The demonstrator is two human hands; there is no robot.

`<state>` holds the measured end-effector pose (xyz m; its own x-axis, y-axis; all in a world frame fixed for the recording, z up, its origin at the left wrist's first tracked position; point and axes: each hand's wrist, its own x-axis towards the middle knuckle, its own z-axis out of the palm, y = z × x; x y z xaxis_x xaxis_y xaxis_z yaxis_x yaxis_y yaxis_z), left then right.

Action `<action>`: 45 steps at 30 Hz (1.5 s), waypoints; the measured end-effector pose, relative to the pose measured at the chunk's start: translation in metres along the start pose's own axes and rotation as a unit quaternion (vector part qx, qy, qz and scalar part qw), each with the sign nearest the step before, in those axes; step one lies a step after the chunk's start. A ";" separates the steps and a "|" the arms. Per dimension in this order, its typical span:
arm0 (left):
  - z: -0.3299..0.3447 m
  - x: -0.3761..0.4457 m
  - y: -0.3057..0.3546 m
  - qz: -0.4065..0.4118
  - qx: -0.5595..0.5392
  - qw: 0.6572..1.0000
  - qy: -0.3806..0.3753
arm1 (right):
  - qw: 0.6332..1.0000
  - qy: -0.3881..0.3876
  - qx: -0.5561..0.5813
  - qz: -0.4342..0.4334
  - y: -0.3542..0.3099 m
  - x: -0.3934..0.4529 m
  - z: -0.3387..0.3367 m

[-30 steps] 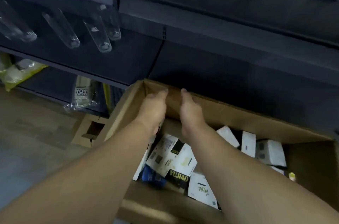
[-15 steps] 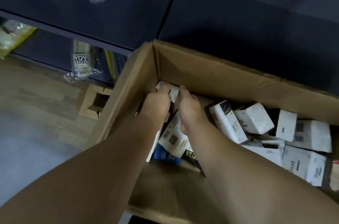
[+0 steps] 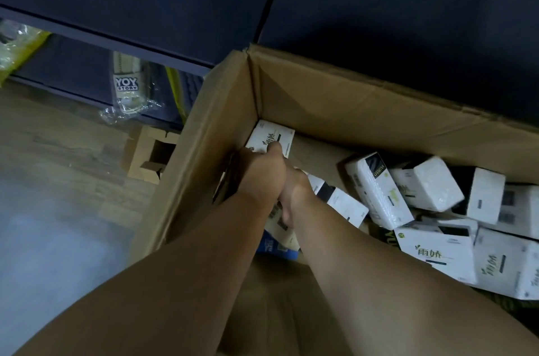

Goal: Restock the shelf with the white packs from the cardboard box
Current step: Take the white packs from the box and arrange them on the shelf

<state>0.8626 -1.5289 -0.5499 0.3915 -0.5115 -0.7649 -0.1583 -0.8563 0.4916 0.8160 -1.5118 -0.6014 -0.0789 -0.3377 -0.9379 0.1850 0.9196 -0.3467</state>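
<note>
Both hands (image 3: 277, 180) now deeper in cardboard box (image 3: 350, 110), grip unclear; dark shelf (image 3: 175, 11), wood floor (image 3: 58, 145) behind.

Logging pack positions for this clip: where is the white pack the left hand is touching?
In the head view, that white pack sits in the far left corner of the cardboard box, against its walls, with the left hand on its near edge.

I see the box (image 3: 335, 99) on the floor (image 3: 58, 180) before the shelf (image 3: 175, 5). Packs (image 3: 431, 186) lie heaped in its right part; one pack (image 3: 271, 137) sits in its far-left corner under my left hand (image 3: 259, 169), my right hand (image 3: 294, 195) just beside.
</note>
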 end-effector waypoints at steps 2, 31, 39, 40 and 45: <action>0.002 0.004 -0.001 -0.006 0.008 1.000 0.007 | 1.000 -0.008 0.012 -0.004 0.001 0.003 -0.002; -0.018 -0.028 0.022 -0.031 -0.057 0.993 -0.097 | 0.981 0.112 0.057 -0.150 -0.033 -0.087 -0.083; -0.025 -0.091 0.036 0.022 -0.105 0.989 -0.101 | 0.969 0.077 0.084 -0.218 -0.044 -0.155 -0.137; -0.026 -0.097 0.038 0.031 -0.103 0.989 -0.101 | 0.968 0.072 0.084 -0.227 -0.046 -0.163 -0.142; -0.030 -0.156 0.047 0.100 -0.107 0.982 -0.117 | 0.949 0.064 0.109 -0.289 -0.051 -0.214 -0.171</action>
<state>0.8216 -1.4872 -0.3954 0.1498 -0.6925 -0.7057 -0.0078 -0.7146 0.6995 0.6556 -1.4516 -0.3812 -0.3451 -0.7331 -0.5861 0.2713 0.5199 -0.8100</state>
